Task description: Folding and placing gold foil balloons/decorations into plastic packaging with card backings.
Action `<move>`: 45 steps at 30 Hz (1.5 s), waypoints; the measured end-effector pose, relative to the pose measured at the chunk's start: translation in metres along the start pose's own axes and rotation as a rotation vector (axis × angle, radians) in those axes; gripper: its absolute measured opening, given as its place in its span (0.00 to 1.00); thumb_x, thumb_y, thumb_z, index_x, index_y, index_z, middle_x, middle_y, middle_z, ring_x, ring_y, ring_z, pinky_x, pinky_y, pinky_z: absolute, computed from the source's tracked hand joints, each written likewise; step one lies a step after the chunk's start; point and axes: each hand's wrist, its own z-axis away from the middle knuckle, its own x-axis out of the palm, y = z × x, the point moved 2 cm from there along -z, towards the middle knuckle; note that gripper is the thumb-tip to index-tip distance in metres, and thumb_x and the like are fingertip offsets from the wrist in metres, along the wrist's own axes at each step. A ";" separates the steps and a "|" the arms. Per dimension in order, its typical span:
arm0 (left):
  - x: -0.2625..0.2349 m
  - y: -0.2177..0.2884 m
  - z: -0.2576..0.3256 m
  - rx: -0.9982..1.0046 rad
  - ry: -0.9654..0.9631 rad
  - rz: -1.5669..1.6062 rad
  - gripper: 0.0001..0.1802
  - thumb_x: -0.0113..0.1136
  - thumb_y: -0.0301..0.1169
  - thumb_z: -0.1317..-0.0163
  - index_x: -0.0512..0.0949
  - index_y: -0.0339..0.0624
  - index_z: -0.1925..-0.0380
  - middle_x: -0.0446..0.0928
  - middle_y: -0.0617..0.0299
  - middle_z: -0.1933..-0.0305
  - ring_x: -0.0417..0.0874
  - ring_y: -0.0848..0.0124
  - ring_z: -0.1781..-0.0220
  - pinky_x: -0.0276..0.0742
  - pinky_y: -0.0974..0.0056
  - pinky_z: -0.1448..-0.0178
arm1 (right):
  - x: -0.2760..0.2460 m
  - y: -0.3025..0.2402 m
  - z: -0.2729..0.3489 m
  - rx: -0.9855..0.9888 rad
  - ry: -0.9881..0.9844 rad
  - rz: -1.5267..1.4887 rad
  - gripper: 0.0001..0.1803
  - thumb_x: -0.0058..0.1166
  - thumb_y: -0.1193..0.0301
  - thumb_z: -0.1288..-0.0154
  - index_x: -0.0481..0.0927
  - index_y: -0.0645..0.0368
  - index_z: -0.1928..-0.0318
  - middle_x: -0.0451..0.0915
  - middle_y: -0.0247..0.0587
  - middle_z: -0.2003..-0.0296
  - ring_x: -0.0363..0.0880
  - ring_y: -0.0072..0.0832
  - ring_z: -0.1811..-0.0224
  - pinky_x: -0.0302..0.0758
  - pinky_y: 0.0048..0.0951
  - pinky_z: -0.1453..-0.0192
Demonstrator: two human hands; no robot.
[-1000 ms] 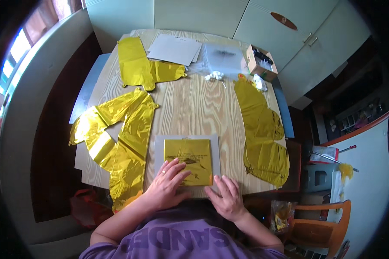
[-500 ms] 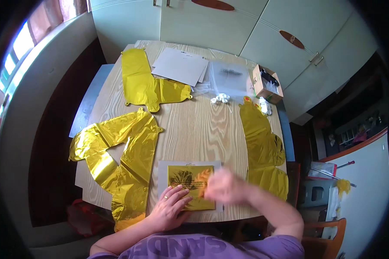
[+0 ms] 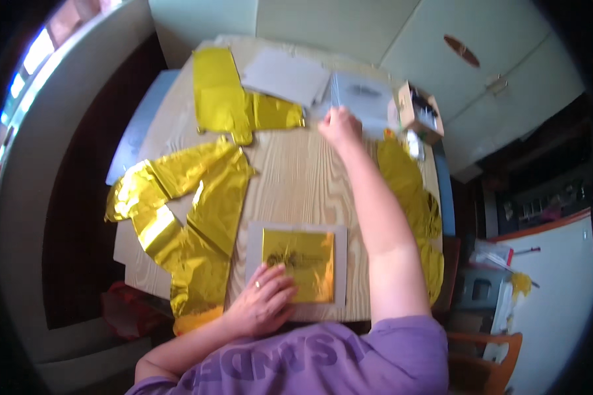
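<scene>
A folded gold foil balloon (image 3: 316, 253) lies as a flat square on a pale grey card (image 3: 340, 266) at the near edge of the table. My left hand (image 3: 265, 296) rests on its lower left part, fingers stretched out and slightly apart. My right hand (image 3: 341, 126) is far across the table with fingers curled together. It covers the spot where a small white bundle lay, beside a stack of clear plastic bags (image 3: 367, 99). Whatever its fingers pinch, if anything, is hidden.
Flat gold foil balloons lie at the left (image 3: 211, 214), far left (image 3: 221, 92) and right (image 3: 408, 178) of the wooden table (image 3: 290, 197). White cards (image 3: 283, 76) are stacked at the back. An open cardboard box (image 3: 420, 115) stands at the back right, beside a small white item (image 3: 415, 145).
My right hand has gone from the folded foil balloon to the far side of the table, over the white bundle. My left hand stays on the foil. The view has shifted slightly.
</scene>
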 end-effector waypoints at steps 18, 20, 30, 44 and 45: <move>0.012 0.001 0.008 0.113 0.052 -0.046 0.12 0.73 0.29 0.45 0.81 0.44 0.61 0.80 0.57 0.49 0.78 0.55 0.35 0.65 0.42 0.26 | -0.160 -0.032 0.420 -0.174 -0.119 -0.518 0.12 0.63 0.79 0.42 0.74 0.58 0.60 0.74 0.42 0.66 0.78 0.41 0.64 0.77 0.40 0.57; 0.014 0.000 0.010 0.112 0.056 -0.054 0.12 0.73 0.30 0.45 0.82 0.44 0.61 0.80 0.57 0.49 0.79 0.55 0.36 0.66 0.42 0.26 | -0.153 -0.039 0.429 -0.200 -0.074 -0.443 0.12 0.63 0.78 0.42 0.74 0.58 0.60 0.74 0.41 0.66 0.77 0.40 0.64 0.76 0.40 0.57; 0.014 -0.002 0.012 0.098 0.112 0.018 0.10 0.71 0.28 0.41 0.80 0.43 0.61 0.82 0.59 0.52 0.81 0.56 0.37 0.66 0.45 0.27 | -0.144 -0.062 0.424 -0.064 0.140 -0.267 0.10 0.64 0.80 0.41 0.76 0.58 0.61 0.75 0.43 0.69 0.78 0.42 0.67 0.76 0.41 0.61; 0.014 -0.004 0.011 0.100 0.054 0.026 0.11 0.71 0.29 0.41 0.80 0.44 0.60 0.81 0.59 0.51 0.79 0.56 0.35 0.64 0.43 0.25 | -0.157 -0.013 0.410 -0.080 -0.280 -0.483 0.30 0.71 0.68 0.42 0.76 0.58 0.39 0.74 0.42 0.59 0.80 0.42 0.59 0.78 0.42 0.54; 0.014 -0.004 0.011 0.104 0.042 0.031 0.12 0.71 0.29 0.42 0.80 0.44 0.60 0.81 0.59 0.51 0.79 0.56 0.35 0.64 0.43 0.25 | -0.152 -0.011 0.406 -0.103 -0.240 -0.406 0.26 0.68 0.67 0.39 0.78 0.59 0.41 0.76 0.42 0.61 0.81 0.43 0.62 0.79 0.41 0.56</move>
